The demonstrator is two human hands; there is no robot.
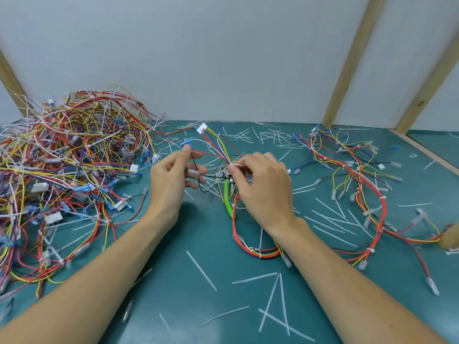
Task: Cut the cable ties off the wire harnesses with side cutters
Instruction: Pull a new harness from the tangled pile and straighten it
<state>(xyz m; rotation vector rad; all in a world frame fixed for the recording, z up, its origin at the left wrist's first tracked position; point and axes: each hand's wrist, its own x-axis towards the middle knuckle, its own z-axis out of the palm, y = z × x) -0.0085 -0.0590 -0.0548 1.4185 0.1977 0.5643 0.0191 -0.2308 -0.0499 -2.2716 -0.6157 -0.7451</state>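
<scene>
I see matt teal tabletop; glossy plastic-coated wire harnesses; translucent white plastic cable ties; bare wood battens.

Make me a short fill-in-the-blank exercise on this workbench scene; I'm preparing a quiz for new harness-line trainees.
1. The big tangled pile of multicoloured wire harnesses lies on the person's ____ side.
2. The side cutters under the right hand have ____ plastic handles.
3. The left hand pinches a thin ____ wire.
4. Loose white cut cable ties are strewn over the ____ table mat.

Missing words: left; green; black; teal
</scene>
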